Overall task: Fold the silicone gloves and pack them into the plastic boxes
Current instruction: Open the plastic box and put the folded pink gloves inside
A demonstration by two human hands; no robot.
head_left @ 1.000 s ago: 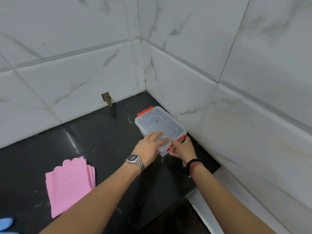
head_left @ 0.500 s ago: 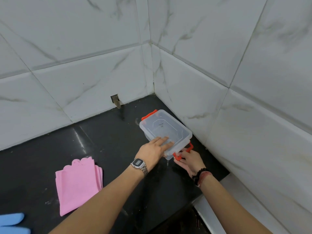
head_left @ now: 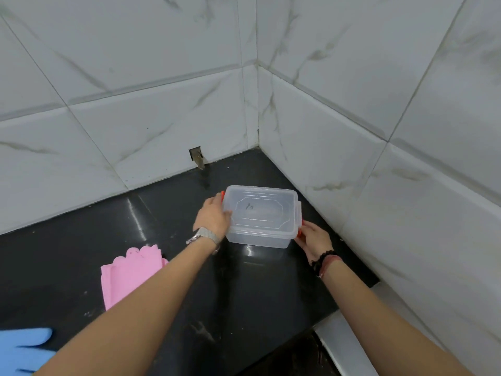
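Since the earlier frame I've swung the lidded plastic box [head_left: 261, 215] square near the counter's [head_left: 81, 248] back-right corner; left hand [head_left: 212, 218] and right hand [head_left: 314, 237] clasp its short ends, long axis running between them.

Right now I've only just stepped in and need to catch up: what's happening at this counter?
A person grips a clear plastic box with orange clips by its two ends, left hand and right hand, on the black countertop near the tiled corner. Its lid is on. A folded pink silicone glove lies to the left, unpacked, and a blue glove shows at the frame's edge.
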